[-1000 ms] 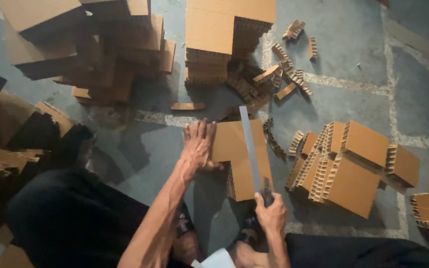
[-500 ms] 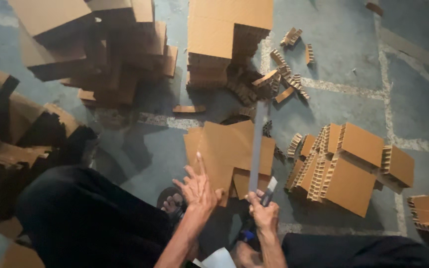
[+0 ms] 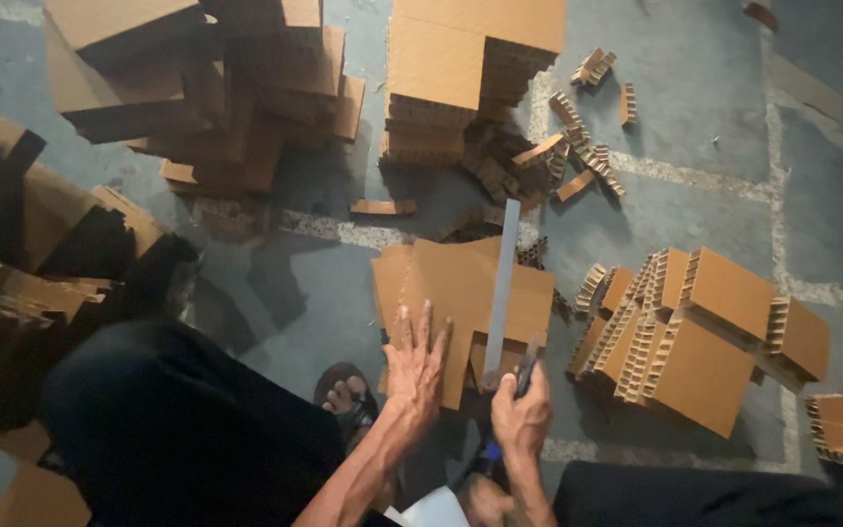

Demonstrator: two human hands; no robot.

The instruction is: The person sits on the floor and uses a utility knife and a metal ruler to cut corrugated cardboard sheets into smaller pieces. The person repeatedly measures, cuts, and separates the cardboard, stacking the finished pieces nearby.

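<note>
The left hand (image 3: 416, 363) lies with fingers spread flat on the cardboard sheet (image 3: 461, 293); the right hand (image 3: 522, 415) grips a knife (image 3: 524, 373) beside the metal ruler (image 3: 501, 283). The sheet looks light, stiff and easily creased, best pressed flat just ahead of the fingers.

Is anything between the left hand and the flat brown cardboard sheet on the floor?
Nothing visible. The left hand lies spread directly on the flat brown cardboard sheet. The long grey metal blade, gripped by the right hand, rests on the sheet beside it.

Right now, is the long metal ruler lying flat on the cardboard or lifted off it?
Flat. The ruler lies along the cardboard sheet, its near end by the right hand; the left hand presses the sheet.
</note>
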